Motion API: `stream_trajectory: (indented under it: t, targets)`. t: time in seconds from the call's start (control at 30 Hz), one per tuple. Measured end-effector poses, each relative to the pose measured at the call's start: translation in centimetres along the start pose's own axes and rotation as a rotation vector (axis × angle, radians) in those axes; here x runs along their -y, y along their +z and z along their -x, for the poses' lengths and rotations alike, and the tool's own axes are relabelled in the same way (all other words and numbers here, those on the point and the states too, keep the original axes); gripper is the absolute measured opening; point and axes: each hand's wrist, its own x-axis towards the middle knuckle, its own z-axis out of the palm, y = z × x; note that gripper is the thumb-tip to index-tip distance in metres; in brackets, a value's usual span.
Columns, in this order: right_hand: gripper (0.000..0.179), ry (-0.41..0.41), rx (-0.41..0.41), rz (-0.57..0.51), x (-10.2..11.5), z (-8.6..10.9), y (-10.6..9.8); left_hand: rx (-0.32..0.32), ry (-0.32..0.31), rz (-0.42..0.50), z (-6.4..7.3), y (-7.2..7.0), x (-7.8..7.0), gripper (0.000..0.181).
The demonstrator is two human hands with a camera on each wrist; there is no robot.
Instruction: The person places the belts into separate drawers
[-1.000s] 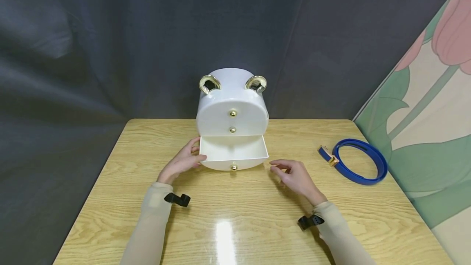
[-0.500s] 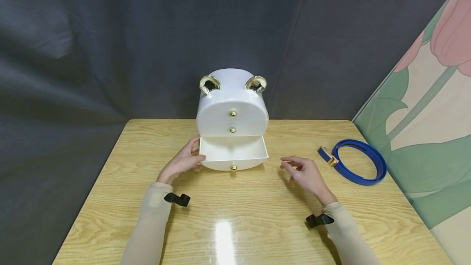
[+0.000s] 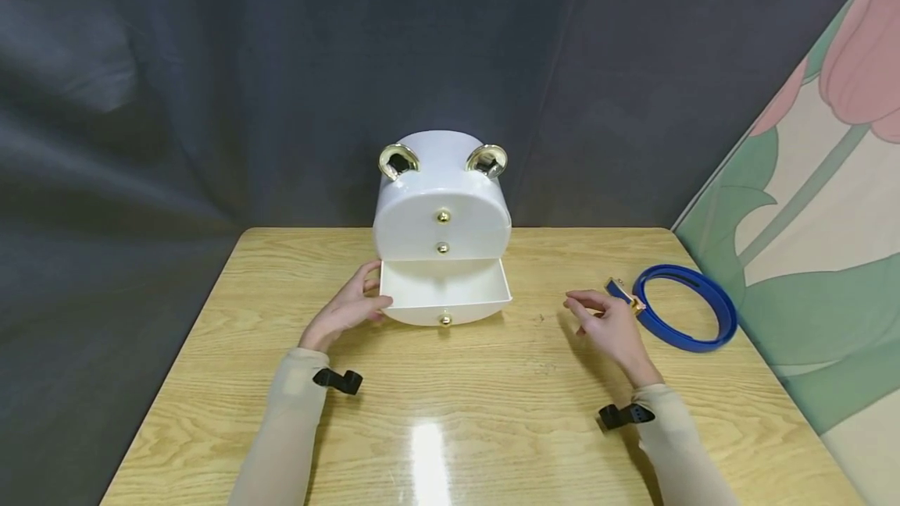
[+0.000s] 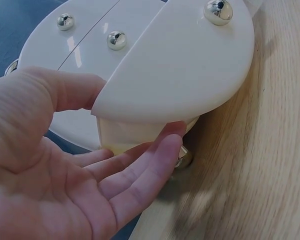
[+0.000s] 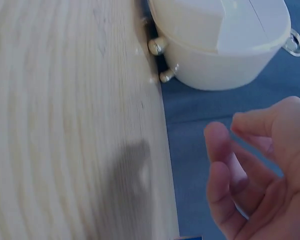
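A rounded white drawer box [image 3: 443,201] with gold ear-like rings and gold knobs stands at the table's back edge. Its bottom drawer [image 3: 444,282] is pulled out, and nothing shows inside. My left hand [image 3: 344,312] holds that drawer at its left front corner. In the left wrist view, the thumb hooks over the rim while the fingers lie along the side wall and below it. My right hand [image 3: 610,329] hovers over the table, fingers loosely bent and holding nothing. Just beyond it lies a coiled blue belt [image 3: 727,311] with a gold buckle [image 3: 636,305], partly behind the hand.
The wooden table [image 3: 492,389] ends at a dark curtain [image 3: 316,84] behind and to the left. A flower-patterned panel [image 3: 830,256] borders the right side.
My right hand has moved right, away from the drawer and up to the belt's buckle. The left hand, the drawer and the belt stay where they were.
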Motion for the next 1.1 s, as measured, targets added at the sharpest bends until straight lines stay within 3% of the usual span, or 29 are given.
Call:
stream_trajectory:
  t: [0.23, 0.43, 0.63, 1.1]
  targets:
    - [0.033, 0.085, -0.148, 0.059, -0.7, -0.1, -1.3, -0.039, 0.003, 0.026, -0.1, 0.0, -0.1, 0.098]
    - [0.041, 0.180, -0.203, 0.135, -1.6, 0.0, -2.3, -0.036, 0.014, -0.002, 0.0, -0.2, -0.2, 0.097]
    - [0.047, 0.223, -0.273, 0.193, -2.5, -0.1, -3.0, -0.018, 0.037, -0.019, 0.1, -0.3, 0.0, 0.098]
    - [0.070, 0.378, -0.258, 0.235, -4.8, -0.3, -3.7, -0.009, 0.037, -0.019, 0.0, -0.4, 0.0, 0.099]
